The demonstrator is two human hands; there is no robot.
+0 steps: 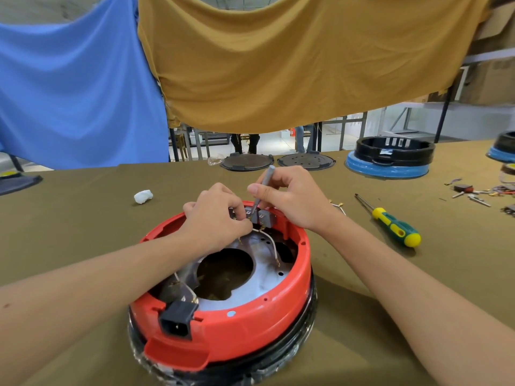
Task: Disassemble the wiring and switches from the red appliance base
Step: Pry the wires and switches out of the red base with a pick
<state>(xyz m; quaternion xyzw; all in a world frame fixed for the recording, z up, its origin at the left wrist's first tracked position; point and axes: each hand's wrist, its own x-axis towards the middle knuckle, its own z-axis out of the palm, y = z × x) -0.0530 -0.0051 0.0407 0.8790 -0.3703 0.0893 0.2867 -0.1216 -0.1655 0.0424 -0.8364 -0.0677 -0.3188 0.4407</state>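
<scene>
Over on the left, my left hand was pinched shut on a white wire at the far rim of the red appliance base, which sat on the olive table straight ahead of me. Beside it my right hand gripped a thin grey tool, tip at the grey switches. Further right lay a green-and-yellow screwdriver.

Both forearms bare, no sleeves visible; left grip and right grip ungloved.
</scene>
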